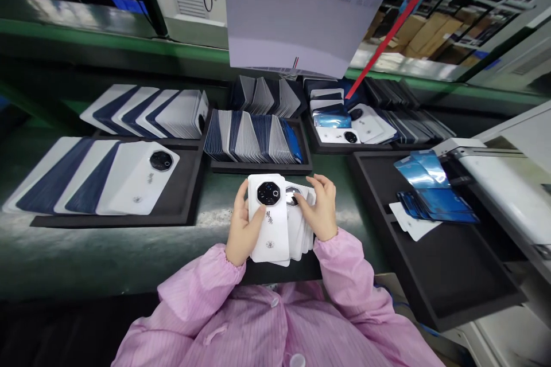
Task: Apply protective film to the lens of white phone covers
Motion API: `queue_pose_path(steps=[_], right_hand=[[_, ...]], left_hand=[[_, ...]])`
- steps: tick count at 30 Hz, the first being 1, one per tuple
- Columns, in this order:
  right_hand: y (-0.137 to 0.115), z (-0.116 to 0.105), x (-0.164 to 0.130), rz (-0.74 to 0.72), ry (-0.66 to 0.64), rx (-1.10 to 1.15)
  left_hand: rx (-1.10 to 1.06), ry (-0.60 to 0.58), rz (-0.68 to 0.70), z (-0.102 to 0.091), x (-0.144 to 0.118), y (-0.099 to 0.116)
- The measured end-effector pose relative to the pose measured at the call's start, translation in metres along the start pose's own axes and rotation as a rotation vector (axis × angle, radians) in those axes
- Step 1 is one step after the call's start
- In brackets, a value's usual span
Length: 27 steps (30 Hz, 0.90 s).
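Near the bench's front edge, my left hand point(247, 226) grips a white phone back cover point(270, 232) by its left side, thumb on its face. That cover has a black octagonal camera area, dark lettering and a small round emblem. My right hand point(321, 206) pinches a fanned stack of white phone back covers point(297, 229), which lies partly behind the left cover. The thumb of that hand rests at the stack's shiny camera area. How many covers sit in the stack, and the fingers beneath, are hidden.
Black trays with rows of white and dark blue covers stand at left point(189, 183) and centre point(258, 167). Another tray point(336, 148) holds loose white and blue covers. At right, a tray point(465, 281) carries blue film-like pieces. A grey panel point(301, 17) hangs above; a red strip point(396, 28) slants down.
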State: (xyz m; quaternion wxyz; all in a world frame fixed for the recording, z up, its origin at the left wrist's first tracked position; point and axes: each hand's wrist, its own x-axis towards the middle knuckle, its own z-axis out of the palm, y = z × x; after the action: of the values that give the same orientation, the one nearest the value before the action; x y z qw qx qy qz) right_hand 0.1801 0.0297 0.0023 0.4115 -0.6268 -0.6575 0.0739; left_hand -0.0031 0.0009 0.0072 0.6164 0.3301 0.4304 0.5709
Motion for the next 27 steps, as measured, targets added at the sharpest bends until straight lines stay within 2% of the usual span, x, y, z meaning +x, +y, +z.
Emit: queue_pose_path(steps=[3,6,11,14,16,19,21,23,27], right_hand=[[-0.023,-0.006,0.000,-0.089,-0.017,0.144],[-0.035,-0.005,0.000,-0.047,-0.083,0.224],[-0.027,0.002,0.001,0.120,-0.141,0.428],[-0.023,0.001,0.000,0.143,-0.163,0.506],[-0.025,0.000,-0.002,0.070,-0.114,0.423],[-0.031,0.001,-0.008,-0.197,-0.005,0.254],[-0.033,0.003,-0.012,-0.413,-0.043,0.244],[-0.033,0.006,-0.014,-0.559,-0.119,0.287],[-0.030,0.008,-0.016,-0.640,-0.144,0.336]], left_hand=[[0.123,-0.058,0.046,-0.001,-0.003,-0.008],[0.293,-0.077,0.136,-0.003,-0.006,-0.018],[0.623,-0.083,0.367,-0.008,-0.009,-0.026],[0.653,-0.094,0.387,-0.007,-0.010,-0.026],[0.589,-0.076,0.325,-0.005,-0.010,-0.024],[0.388,-0.053,0.167,-0.001,-0.008,-0.019],[0.257,-0.034,0.086,0.001,-0.005,-0.015],[0.179,-0.007,0.040,0.001,-0.001,-0.010],[0.116,0.018,0.000,0.000,0.003,-0.006]])
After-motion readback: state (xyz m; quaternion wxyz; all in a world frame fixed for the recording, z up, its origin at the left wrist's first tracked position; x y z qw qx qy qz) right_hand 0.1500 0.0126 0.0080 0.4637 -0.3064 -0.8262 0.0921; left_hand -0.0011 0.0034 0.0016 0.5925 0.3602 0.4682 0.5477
